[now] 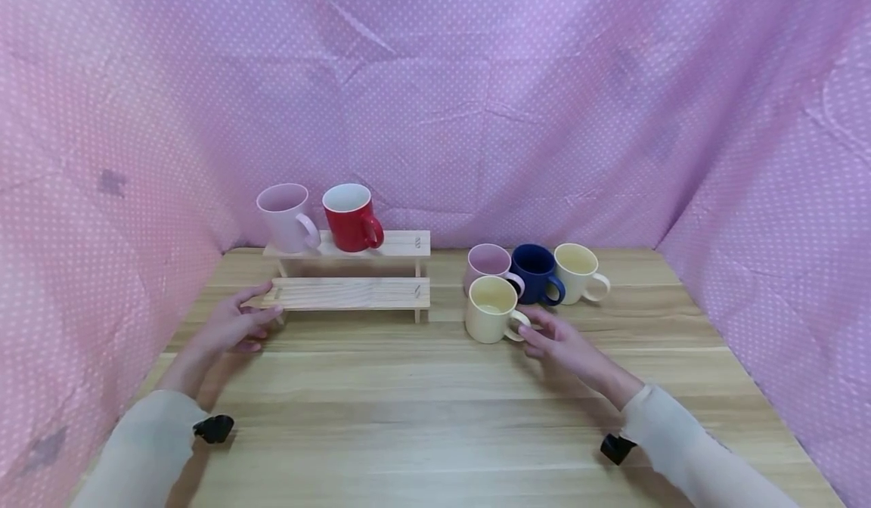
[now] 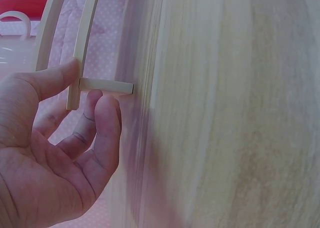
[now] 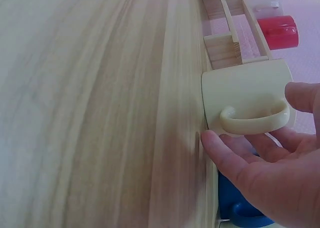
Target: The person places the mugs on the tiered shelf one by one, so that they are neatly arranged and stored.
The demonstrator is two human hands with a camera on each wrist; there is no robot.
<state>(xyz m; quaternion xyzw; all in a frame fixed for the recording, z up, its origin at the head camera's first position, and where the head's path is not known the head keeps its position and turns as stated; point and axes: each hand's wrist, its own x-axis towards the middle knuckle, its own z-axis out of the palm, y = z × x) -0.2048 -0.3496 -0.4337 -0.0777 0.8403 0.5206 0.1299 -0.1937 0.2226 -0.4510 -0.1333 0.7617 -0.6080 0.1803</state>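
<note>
At the left end of a small two-tier wooden rack (image 1: 347, 295), my left hand (image 1: 234, 325) pinches the lower shelf's end. In the left wrist view the thumb (image 2: 57, 80) touches the shelf edge, with the other fingers curled near the short leg. My right hand (image 1: 561, 345) has its thumb and fingers around the handle of a pale yellow mug (image 1: 491, 315), which stands upright on the table. The right wrist view shows the thumb (image 3: 302, 97) and fingers on opposite sides of that handle (image 3: 257, 122); how firmly they press cannot be told.
Behind the yellow mug stand a pink mug (image 1: 487, 262), a dark blue mug (image 1: 534, 274) and another pale yellow mug (image 1: 577, 275). The rack's upper shelf bears a light pink mug (image 1: 286, 224) and a red mug (image 1: 351, 224). Dotted pink cloth (image 1: 449, 115) surrounds the wooden table (image 1: 422, 417).
</note>
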